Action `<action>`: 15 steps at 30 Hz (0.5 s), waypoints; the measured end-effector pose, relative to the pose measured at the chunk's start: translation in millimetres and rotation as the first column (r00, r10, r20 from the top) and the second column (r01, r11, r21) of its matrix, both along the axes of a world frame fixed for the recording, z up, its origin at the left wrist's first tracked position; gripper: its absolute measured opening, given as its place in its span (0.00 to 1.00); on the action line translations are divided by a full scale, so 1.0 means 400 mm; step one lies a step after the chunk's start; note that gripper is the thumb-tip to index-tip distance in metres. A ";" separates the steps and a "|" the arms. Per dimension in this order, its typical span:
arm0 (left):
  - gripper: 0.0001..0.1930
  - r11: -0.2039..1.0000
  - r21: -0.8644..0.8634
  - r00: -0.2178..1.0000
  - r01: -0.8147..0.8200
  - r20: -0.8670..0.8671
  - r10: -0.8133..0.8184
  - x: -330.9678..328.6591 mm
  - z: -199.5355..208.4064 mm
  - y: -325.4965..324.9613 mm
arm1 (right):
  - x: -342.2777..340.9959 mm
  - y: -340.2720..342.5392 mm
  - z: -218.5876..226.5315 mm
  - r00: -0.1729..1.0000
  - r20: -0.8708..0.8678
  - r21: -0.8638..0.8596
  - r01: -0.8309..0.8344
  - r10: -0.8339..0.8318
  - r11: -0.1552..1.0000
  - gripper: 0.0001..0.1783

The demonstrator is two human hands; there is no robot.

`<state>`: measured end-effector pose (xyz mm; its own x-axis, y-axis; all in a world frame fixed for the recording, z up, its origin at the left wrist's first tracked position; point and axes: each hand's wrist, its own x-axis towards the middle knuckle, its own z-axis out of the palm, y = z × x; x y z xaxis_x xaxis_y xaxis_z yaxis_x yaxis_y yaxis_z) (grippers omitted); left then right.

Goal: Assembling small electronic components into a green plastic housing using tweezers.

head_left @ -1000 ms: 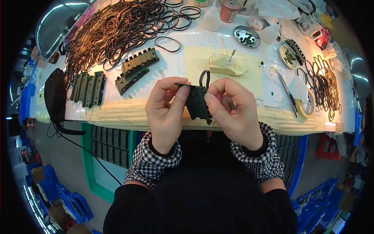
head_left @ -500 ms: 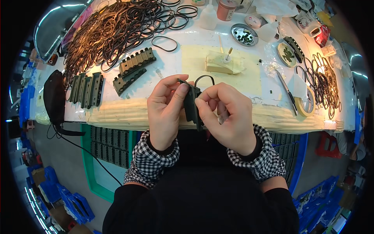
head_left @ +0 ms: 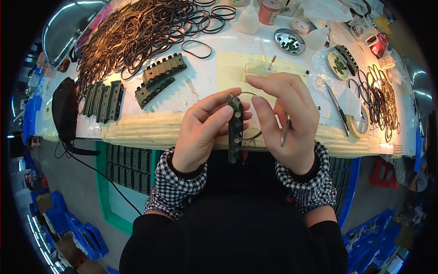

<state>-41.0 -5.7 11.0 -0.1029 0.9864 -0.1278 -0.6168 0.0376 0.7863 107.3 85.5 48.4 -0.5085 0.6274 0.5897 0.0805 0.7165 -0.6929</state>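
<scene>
Green wheeled piece [head_left: 235, 133]: rigid, narrow-faced, round-wheeled; hung upright over the table's [head_left: 137, 136] six-o'clock edge, pinched by the left hand [head_left: 203, 127]. Thin dark band [head_left: 247, 93] bowed toward three o'clock. Right hand [head_left: 292, 116]: thumb and forefinger parted; I couldn't tell whether it gripped the metallic sliver [head_left: 286, 131].

head: worn left fisheye | faces downward | close over table [head_left: 205, 68] | floor [head_left: 77, 192] toward rim

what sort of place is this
Probably a small-parts assembly workshop: a heap of black bands on the bench, matching green parts in a row, and more of them in a teal crate below.
</scene>
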 end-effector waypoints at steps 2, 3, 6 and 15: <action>0.21 0.998 0.023 0.999 0.050 0.014 -0.051 0.004 -0.002 0.001 | 0.005 0.022 0.010 0.985 0.086 -0.122 -0.142 0.153 0.982 0.08; 0.20 0.990 0.049 0.992 0.129 0.001 -0.129 -0.008 -0.006 -0.003 | 0.010 0.032 0.010 0.957 0.127 -0.206 -0.232 0.261 0.951 0.08; 0.20 0.989 0.051 0.990 0.139 -0.019 -0.138 -0.005 -0.004 -0.006 | 0.011 0.052 0.005 0.943 0.137 -0.071 -0.295 0.303 0.953 0.06; 0.22 0.957 0.088 0.959 0.275 0.049 -0.280 -0.011 -0.015 0.001 | 0.020 0.061 -0.009 0.948 0.125 0.016 -0.295 0.291 0.955 0.05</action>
